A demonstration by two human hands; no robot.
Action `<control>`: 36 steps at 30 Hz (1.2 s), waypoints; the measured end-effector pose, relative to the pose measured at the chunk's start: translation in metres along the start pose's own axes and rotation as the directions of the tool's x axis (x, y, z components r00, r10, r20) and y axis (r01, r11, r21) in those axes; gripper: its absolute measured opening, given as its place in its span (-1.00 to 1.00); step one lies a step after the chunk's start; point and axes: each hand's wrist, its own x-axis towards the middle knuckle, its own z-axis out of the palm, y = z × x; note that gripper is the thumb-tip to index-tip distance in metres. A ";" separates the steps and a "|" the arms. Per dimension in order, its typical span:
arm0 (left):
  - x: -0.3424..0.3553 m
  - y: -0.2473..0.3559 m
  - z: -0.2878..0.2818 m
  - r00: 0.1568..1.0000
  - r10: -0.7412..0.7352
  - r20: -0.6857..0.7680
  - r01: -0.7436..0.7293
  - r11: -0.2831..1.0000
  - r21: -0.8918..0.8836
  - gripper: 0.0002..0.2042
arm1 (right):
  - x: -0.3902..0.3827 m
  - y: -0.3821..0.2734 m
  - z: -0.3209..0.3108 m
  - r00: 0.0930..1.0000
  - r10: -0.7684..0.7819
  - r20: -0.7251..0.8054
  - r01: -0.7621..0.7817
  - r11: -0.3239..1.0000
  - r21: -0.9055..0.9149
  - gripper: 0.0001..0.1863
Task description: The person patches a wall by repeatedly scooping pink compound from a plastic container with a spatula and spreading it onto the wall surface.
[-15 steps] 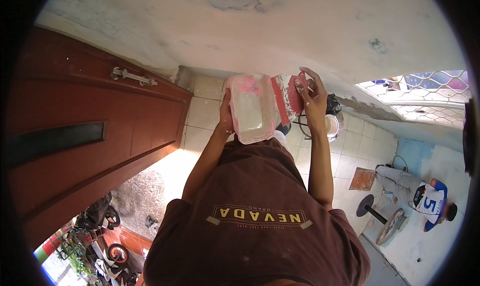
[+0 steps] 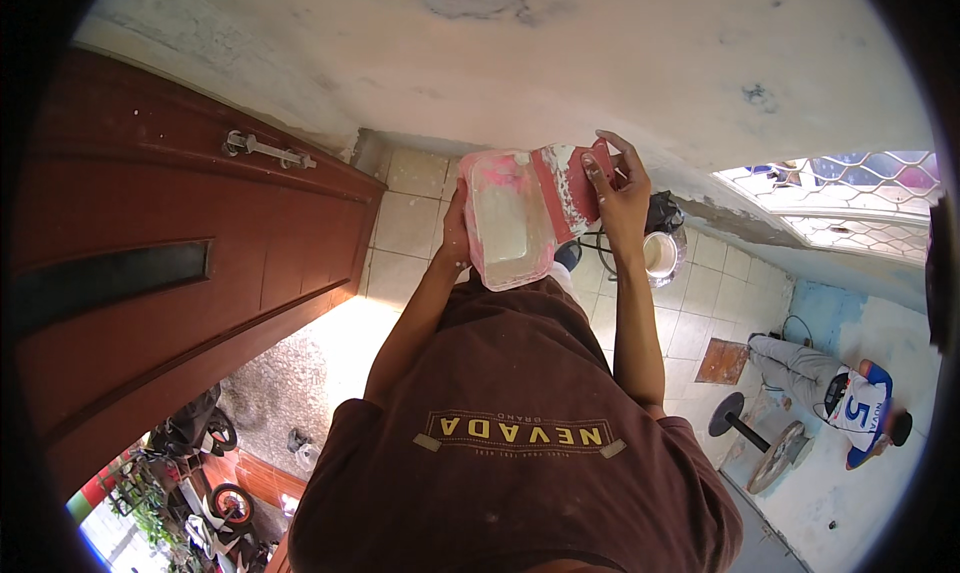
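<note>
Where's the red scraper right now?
In the head view, the red scraper is above centre, slightly right, in the right hand, beside the pink-stained container in the left hand.

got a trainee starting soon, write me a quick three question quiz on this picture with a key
1. Which hand holds the red spreader with white smears?
2. True or false: the left hand is empty.
3. On which side of the picture is the brown door?
a) right
b) left
c) bottom right

Key:
1. The right hand.
2. False; the left hand holds a plastic tub with pink stains.
3. b
</note>
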 end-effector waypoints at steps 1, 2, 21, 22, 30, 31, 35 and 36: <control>-0.001 0.000 0.000 1.000 0.000 0.015 0.001 1.000 -0.021 -0.26 | -0.001 0.000 0.000 1.000 -0.007 -0.006 0.007 1.000 -0.004 -0.58; -0.002 0.001 0.000 1.000 0.000 0.030 0.002 0.999 -0.041 -0.29 | -0.002 0.000 0.001 1.000 -0.014 -0.012 0.014 1.000 -0.007 -0.58; -0.046 -0.010 -0.023 0.983 -0.031 0.183 0.029 0.999 0.015 -0.35 | -0.016 -0.017 0.032 0.949 -0.139 -0.281 0.138 0.990 -0.025 -0.62; -0.050 -0.011 -0.022 0.982 -0.028 0.188 0.024 0.999 0.022 -0.35 | -0.017 -0.017 0.032 0.948 -0.142 -0.284 0.142 0.990 -0.021 -0.62; -0.071 -0.019 -0.035 0.972 -0.074 0.222 0.073 0.997 0.010 -0.37 | -0.022 -0.022 0.038 0.933 -0.145 -0.330 0.144 0.989 -0.027 -0.57; -0.074 -0.020 -0.036 0.974 -0.078 0.211 0.072 0.997 0.039 -0.37 | -0.022 -0.022 0.039 0.926 -0.151 -0.346 0.151 0.988 -0.027 -0.57; -0.075 -0.025 -0.038 0.990 -0.062 0.128 0.054 0.996 0.065 -0.36 | -0.016 -0.033 0.051 0.849 -0.170 -0.500 0.327 0.913 0.245 -0.58; -0.072 -0.021 -0.034 0.994 -0.032 0.105 0.029 0.999 0.028 -0.35 | -0.016 -0.037 0.047 0.888 -0.116 -0.445 0.297 0.884 0.362 -0.60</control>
